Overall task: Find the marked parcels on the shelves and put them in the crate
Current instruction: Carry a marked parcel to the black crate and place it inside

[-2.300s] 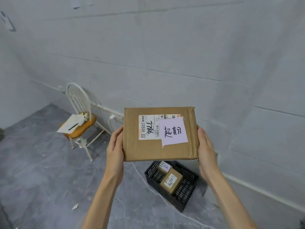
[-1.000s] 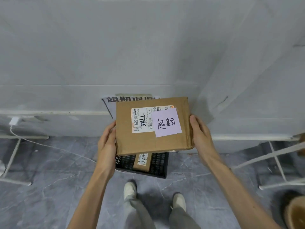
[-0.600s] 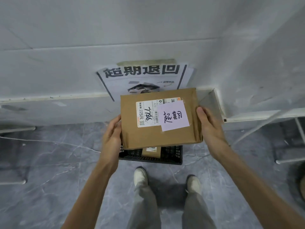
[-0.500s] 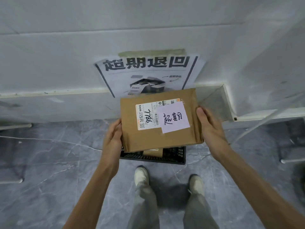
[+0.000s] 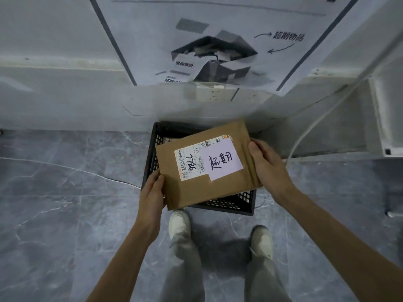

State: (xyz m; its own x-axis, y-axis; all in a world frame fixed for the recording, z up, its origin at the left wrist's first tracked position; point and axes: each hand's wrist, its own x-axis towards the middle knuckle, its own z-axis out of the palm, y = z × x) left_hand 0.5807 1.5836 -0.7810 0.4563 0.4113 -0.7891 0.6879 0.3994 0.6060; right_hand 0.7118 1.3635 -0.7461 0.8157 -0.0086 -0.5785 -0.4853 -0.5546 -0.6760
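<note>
Your feet: pale shoes [image 5: 179, 223] on the grey floor, toes just short of the crate.
Your left hand [image 5: 152, 192]: fingers curled onto the parcel's near-left edge.
Your right hand [image 5: 268, 168]: wrapped round the right edge, thumb on top.
Parcel: flat cardboard parcel [image 5: 196, 192], tilted, held right over the crate. The purple handwritten note [image 5: 221, 161] overlaps the shipping label [image 5: 188, 164].
Crate: black mesh crate [image 5: 229, 205] against the wall, mostly covered, so honestly can't tell if the parcel touches it.
Wall: printed poster [image 5: 218, 51] above, white cable [image 5: 309, 129] on the right.
</note>
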